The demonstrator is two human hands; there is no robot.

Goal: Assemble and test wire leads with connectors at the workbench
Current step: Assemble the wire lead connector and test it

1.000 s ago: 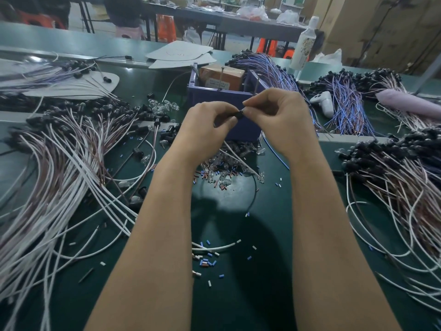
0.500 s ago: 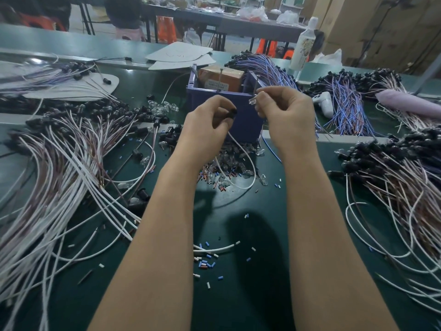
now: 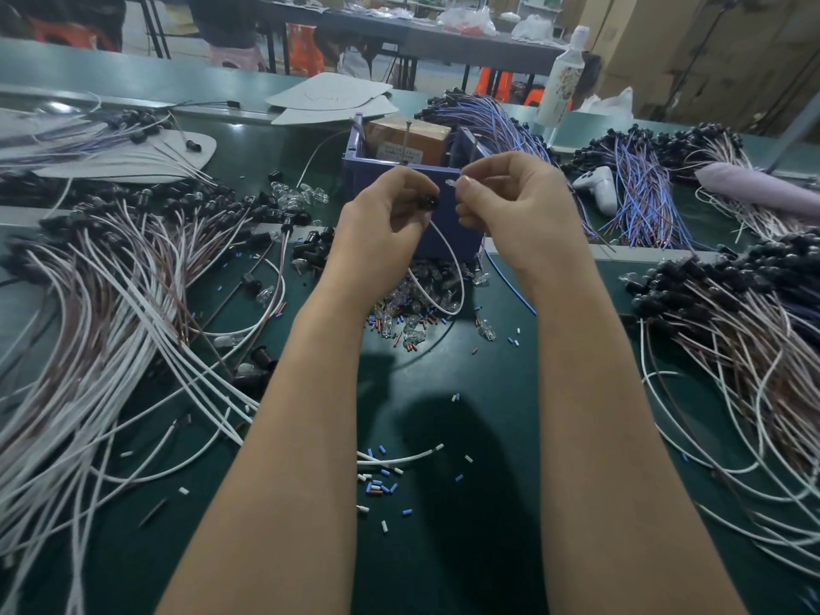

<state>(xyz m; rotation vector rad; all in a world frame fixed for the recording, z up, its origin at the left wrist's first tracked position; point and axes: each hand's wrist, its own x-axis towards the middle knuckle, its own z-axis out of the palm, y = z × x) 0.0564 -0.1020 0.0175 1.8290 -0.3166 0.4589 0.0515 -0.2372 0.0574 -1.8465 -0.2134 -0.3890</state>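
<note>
**Entry: bulb-to-housing fit, in progress**

- L hand (image 3: 390,224): fingers curling round a black connector housing (image 3: 429,201) and gripping it firmly, just in front of the purple bin (image 3: 355,148).
- R hand (image 3: 514,210): thumb + forefinger holding a small clear bulb (image 3: 451,183) in a narrow pinch, other fingers curling loosely. Also in front of the bin's near wall.
- White wire lead (image 3: 448,255): hanging from the housing and looping down in front of the bin toward the clear-bulb pile (image 3: 412,299) lying at the bin's foot.
- Key relation: the bulb is sitting just right of and slightly above the housing, near it but apparently not touching. The bulb's long axis seems to be running roughly L–R toward the housing; too small to confirm.
- Judgement: the R hand is likely doing the travelling, taking the bulb left and a touch down, axis in line w/ the housing mouth, while the L hand is steadying.
- Misc: finished lead bundles lying left of the bin (image 3: 111,281) and right of it (image 3: 732,312), on the green bench (image 3: 443,548).
</note>
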